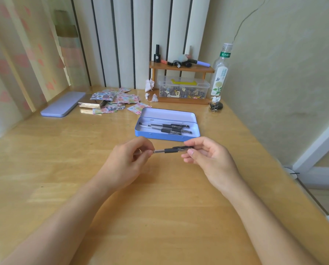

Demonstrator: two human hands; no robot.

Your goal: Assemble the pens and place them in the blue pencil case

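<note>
A black gel pen (170, 150) with a clear barrel lies level between both hands, just above the wooden table. My left hand (129, 159) pinches its clear barrel end. My right hand (207, 156) pinches the capped black end. Behind the pen stands the open blue pencil case (146, 133), a shallow tin. Three black pens (169, 128) lie inside it, side by side. The case's separate lid (63, 106) lies flat at the far left of the table.
A pile of patterned cards (114, 101) and a small stack of booklets lie behind the case to the left. At the back right are a wooden shelf (180, 67) with small bottles, a clear box (183, 89) of clips and a tall bottle (220, 71). The table edge runs along the right.
</note>
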